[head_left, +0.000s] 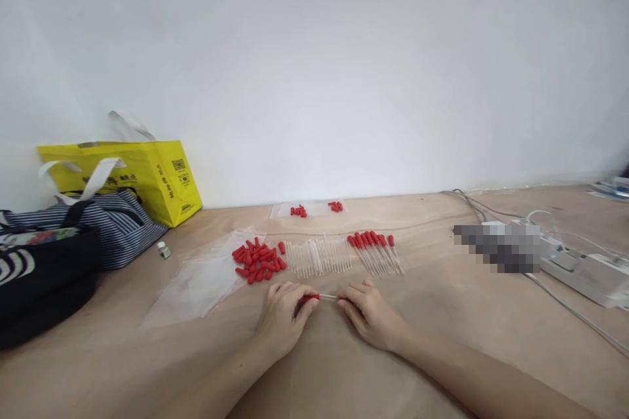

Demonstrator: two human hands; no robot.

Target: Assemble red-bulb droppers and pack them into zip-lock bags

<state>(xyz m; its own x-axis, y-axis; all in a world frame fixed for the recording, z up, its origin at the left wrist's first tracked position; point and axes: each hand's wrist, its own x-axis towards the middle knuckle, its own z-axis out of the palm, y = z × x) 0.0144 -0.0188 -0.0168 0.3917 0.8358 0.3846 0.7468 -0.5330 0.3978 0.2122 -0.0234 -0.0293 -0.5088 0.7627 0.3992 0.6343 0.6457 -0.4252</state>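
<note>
Yellow bag left, power strip right; bulb pile, loose tubes, red-capped tubes mid-frame, beyond your hands. Lower center: your left hand pinches a red bulb, your right hand pinches the clear tube meeting it; forearms angle inward.

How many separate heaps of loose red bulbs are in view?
3: a large heap beside the clear tubes, a small left cluster and a small right cluster at the far plastic bag. Others may be hidden.
</note>
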